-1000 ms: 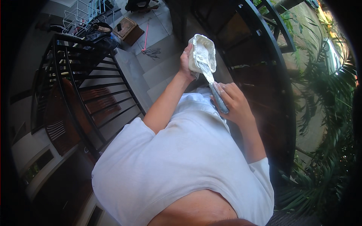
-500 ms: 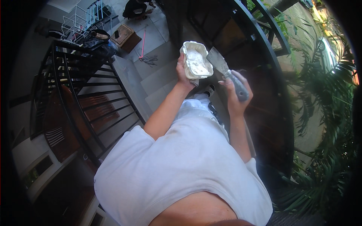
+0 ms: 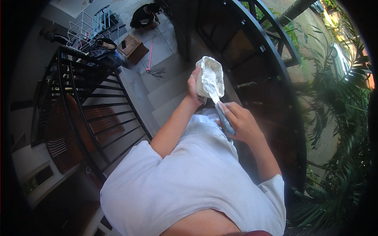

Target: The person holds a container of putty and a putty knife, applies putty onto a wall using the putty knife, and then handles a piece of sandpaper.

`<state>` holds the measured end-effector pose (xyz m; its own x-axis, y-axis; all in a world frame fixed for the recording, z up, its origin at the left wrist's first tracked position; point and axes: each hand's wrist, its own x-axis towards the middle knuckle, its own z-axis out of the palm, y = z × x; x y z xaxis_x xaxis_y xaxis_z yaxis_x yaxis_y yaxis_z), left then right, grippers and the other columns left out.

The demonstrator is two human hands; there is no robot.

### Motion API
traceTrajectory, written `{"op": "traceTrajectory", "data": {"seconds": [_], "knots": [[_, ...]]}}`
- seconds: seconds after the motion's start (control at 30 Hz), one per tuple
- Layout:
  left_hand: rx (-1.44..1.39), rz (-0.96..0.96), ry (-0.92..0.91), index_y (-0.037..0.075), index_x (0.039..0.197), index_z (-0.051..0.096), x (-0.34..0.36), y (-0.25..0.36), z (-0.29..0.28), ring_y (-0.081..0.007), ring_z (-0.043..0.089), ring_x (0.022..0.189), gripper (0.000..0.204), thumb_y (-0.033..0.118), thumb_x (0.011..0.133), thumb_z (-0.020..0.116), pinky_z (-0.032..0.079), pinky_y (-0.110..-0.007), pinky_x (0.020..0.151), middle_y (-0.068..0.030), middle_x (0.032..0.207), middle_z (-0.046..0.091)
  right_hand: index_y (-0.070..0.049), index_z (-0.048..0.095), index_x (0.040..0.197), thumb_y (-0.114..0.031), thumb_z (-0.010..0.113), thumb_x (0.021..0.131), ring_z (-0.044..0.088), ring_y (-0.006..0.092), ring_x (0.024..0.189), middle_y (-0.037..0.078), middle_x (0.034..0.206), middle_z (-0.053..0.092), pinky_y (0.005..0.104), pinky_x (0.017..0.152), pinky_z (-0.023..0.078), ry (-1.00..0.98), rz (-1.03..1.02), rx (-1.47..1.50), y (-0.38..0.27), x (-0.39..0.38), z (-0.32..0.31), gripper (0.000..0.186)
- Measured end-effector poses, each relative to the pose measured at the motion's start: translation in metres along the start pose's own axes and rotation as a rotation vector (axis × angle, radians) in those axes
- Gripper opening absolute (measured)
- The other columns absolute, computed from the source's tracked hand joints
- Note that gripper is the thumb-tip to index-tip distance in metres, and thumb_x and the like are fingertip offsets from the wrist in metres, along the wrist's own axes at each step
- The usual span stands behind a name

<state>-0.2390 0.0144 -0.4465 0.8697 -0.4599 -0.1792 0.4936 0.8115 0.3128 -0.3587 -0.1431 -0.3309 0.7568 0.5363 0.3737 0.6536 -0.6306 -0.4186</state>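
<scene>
My left hand is closed round the left side of a white plastic tub, held out in front of me and tilted. White paste coats its inner walls and floor. My right hand grips the grey handle of a putty knife. The knife's blade reaches over the near rim into the tub and has white paste on it; its tip is hard to tell apart from the paste. Something like a rag shows under my left hand, mostly hidden.
Stairs lead down ahead, between a black metal railing on the left and a dark panelled gate on the right. Below are a mop, a wooden box, a wire rack and a crouching person.
The putty knife has moved from the tub's right side into it, its blade now inside. My right hand has come lower and turned over. The tub has tipped and shifted slightly nearer.
</scene>
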Motion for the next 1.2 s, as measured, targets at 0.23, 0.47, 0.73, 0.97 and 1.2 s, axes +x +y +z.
{"op": "traceTrajectory", "data": {"seconds": [0.23,0.47,0.73,0.97,1.2], "knots": [[0.069,0.151,0.101,0.006,0.132,0.049,-0.003,0.015,-0.005,-0.0288,0.066,0.104,0.059,0.052,0.096,0.045,0.055,-0.045,0.09,-0.0133,0.118,0.063,0.003,0.061,0.115,-0.009,0.074,0.08,0.067,0.0254,0.08,0.017,0.1,0.067,0.0324,0.069,0.055,0.246,0.16,0.068,0.008,-0.011,-0.029,0.039],[-0.014,0.253,0.034,0.012,0.14,0.043,-0.01,-0.001,0.003,-0.0305,0.058,0.117,0.065,0.06,0.096,0.04,0.05,-0.048,0.097,-0.0113,0.132,0.054,0.005,0.052,0.11,-0.011,0.064,0.091,0.069,0.0209,0.071,0.022,0.085,0.067,0.0292,0.057,0.058,0.845,0.69,1.136,-0.01,0.012,0.005,0.028],[0.059,0.208,-0.043,0.013,0.141,0.042,-0.019,-0.007,0.018,-0.0304,0.056,0.12,0.071,0.065,0.093,0.04,0.048,-0.049,0.1,-0.0121,0.133,0.054,-0.001,0.044,0.089,-0.008,0.064,0.091,0.065,0.0164,0.058,0.014,0.071,0.062,0.0273,0.05,0.055,0.727,0.698,0.855,-0.029,-0.01,0.057,0.021],[-0.006,0.241,0.039,0.012,0.142,0.041,-0.017,-0.008,0.011,-0.0313,0.055,0.121,0.071,0.065,0.093,0.041,0.047,-0.049,0.101,-0.0125,0.135,0.052,-0.005,0.043,0.09,-0.014,0.062,0.089,0.06,0.0148,0.054,0.013,0.076,0.059,0.0239,0.043,0.049,0.876,0.768,0.809,-0.021,-0.048,0.036,0.021],[-0.066,0.19,-0.018,0.01,0.14,0.043,-0.009,-0.002,-0.002,-0.0336,0.057,0.118,0.07,0.062,0.093,0.043,0.049,-0.05,0.098,-0.0147,0.132,0.055,-0.006,0.049,0.092,-0.019,0.071,0.081,0.06,0.013,0.054,0.012,0.071,0.061,0.0245,0.048,0.049,1.049,0.714,0.739,-0.003,-0.032,0.01,0.027]]}}
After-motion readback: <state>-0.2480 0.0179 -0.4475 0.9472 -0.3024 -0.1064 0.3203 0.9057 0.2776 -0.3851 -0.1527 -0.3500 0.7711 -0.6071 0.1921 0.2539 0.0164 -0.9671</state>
